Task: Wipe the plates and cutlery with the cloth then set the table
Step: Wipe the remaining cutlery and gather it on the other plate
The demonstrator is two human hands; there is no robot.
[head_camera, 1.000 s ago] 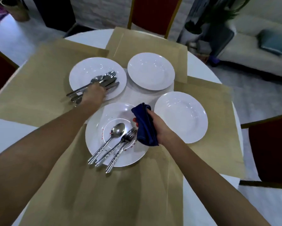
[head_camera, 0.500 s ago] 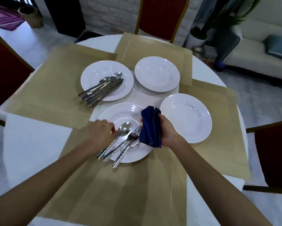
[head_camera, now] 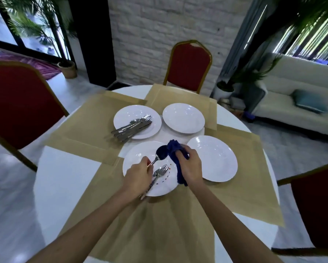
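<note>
Our left grip (head_camera: 138, 173) pinched a spoon (head_camera: 160, 154) by its handle above the near plate (head_camera: 134, 158), while our right grip (head_camera: 189, 168) clutched the blue cloth (head_camera: 175, 149) against the spoon's bowl. A fork (head_camera: 160, 171) lay on that plate. On the white surface (head_camera: 64, 177), the far-left plate (head_camera: 129, 113) carried a cutlery bundle (head_camera: 130, 128). The far plate (head_camera: 183, 118) and the right plate (head_camera: 214, 158) sat nearby.

Round white table (head_camera: 64, 186) w/ tan mats (head_camera: 87, 126), 4 white plates (head_camera: 184, 118) atop.

You had a red chair (head_camera: 189, 67) facing you before a white stone wall (head_camera: 149, 35), a cream sofa (head_camera: 292, 112) with a teal cushion (head_camera: 309, 101) to your right.
</note>
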